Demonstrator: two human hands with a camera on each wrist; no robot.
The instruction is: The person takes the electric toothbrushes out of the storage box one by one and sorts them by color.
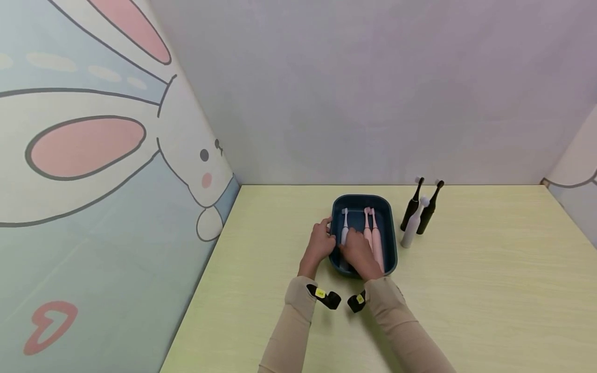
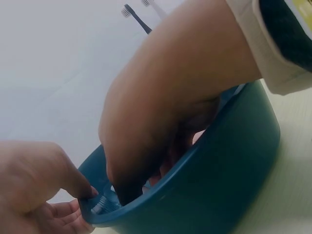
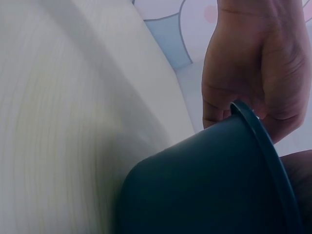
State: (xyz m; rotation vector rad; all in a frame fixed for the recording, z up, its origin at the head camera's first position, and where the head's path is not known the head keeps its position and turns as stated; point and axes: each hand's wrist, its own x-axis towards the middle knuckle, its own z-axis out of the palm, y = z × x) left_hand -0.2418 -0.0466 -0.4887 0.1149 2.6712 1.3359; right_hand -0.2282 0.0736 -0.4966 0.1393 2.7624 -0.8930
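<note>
A dark teal bin (image 1: 393, 248) stands on the table. My left hand (image 1: 321, 239) grips its left rim, thumb inside and fingers outside, as the left wrist view shows. Inside, my right hand (image 1: 359, 253) reaches down with curled fingers and pinches a white electric toothbrush (image 1: 345, 228) along the left side; its bristles (image 2: 100, 204) show near my left thumb. The right fingertips are mostly hidden by the hand and the bin wall. Two pink electric toothbrushes (image 1: 375, 238) lie side by side in the right half, partly under my right hand and wrist.
Right of the bin stand a white electric toothbrush (image 1: 412, 228) and two black ones (image 1: 410, 210), all upright and close together. A pale wall (image 1: 373, 103) rises behind the table, and a wall with a rabbit drawing (image 1: 116, 233) stands at the left.
</note>
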